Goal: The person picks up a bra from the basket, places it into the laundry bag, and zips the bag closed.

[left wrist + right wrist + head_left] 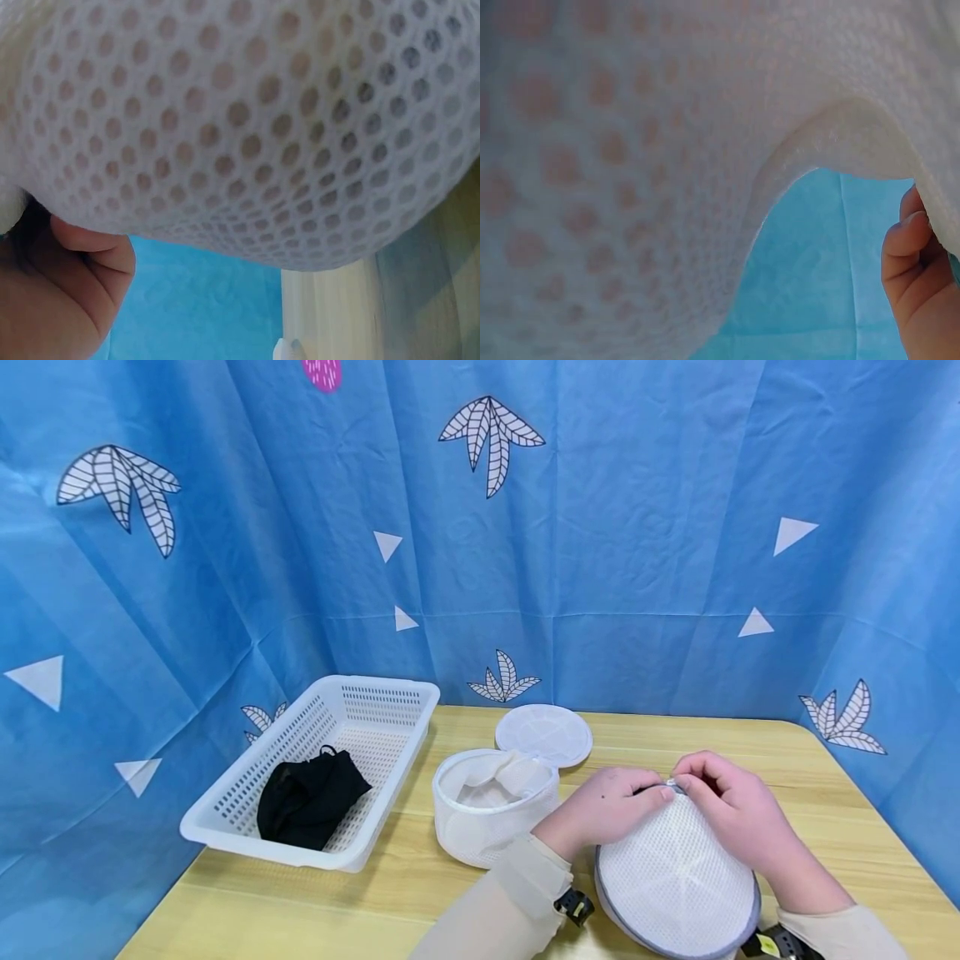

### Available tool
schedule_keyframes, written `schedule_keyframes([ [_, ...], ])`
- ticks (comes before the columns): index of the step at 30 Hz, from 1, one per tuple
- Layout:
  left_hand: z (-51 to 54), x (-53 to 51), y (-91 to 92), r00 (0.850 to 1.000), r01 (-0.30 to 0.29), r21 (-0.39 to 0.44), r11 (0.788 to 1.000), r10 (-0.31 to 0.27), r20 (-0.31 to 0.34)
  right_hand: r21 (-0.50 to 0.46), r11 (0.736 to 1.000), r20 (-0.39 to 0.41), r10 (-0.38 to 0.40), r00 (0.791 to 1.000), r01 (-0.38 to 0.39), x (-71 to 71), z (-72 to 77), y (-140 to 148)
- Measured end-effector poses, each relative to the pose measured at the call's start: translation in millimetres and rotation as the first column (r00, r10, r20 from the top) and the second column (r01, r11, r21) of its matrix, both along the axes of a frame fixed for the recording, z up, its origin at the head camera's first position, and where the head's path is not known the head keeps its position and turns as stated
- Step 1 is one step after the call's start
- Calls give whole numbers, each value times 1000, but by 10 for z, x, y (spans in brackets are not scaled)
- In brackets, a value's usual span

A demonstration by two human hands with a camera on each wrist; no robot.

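A white mesh laundry bag (682,885) with a grey rim is held up at the right front of the table, its round end facing the head camera. My left hand (618,802) pinches its top edge. Close beside it, my right hand (738,810) pinches the same edge near a small zipper end. In the left wrist view the mesh bag (225,135) fills most of the picture, with the left hand (67,292) at its edge. The right wrist view shows the mesh (630,180) up close and the right hand (919,277) at the far right.
A second white mesh bag (480,827) stands open left of my hands, pale cloth inside, its round lid (546,735) folded back. Farther left, a white plastic basket (397,777) holds a black garment (311,797). A blue curtain (622,527) surrounds the wooden table (405,902).
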State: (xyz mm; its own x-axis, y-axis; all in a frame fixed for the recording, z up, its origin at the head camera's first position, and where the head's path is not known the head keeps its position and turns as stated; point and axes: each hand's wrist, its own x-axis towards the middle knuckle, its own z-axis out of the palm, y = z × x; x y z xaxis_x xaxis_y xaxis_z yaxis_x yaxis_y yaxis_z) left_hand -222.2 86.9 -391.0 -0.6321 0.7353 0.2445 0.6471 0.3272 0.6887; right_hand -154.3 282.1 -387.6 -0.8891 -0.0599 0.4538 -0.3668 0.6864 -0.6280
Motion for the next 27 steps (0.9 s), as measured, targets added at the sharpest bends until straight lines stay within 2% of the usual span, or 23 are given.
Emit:
schedule_keyframes([
  [6,-16,9,-3,999,-19,54,998,17,45,-3,1000,9,5,1000,-5,6,6,-7],
  [12,-31,8,2,997,-45,88,995,39,62,11,1000,-4,-2,1000,2,7,16,2],
  [16,-26,7,-5,991,-73,127,989,58,117,13,1000,5,-18,1000,18,11,26,25],
  [21,-13,-12,-33,976,-136,201,970,97,196,-5,997,16,-75,997,75,13,38,74],
  [25,-11,-38,-42,971,-178,238,955,130,203,-13,991,3,-135,991,135,-1,38,105],
  [27,-8,-46,-40,972,-181,238,954,136,192,-9,988,-3,-154,988,154,-10,42,112],
])
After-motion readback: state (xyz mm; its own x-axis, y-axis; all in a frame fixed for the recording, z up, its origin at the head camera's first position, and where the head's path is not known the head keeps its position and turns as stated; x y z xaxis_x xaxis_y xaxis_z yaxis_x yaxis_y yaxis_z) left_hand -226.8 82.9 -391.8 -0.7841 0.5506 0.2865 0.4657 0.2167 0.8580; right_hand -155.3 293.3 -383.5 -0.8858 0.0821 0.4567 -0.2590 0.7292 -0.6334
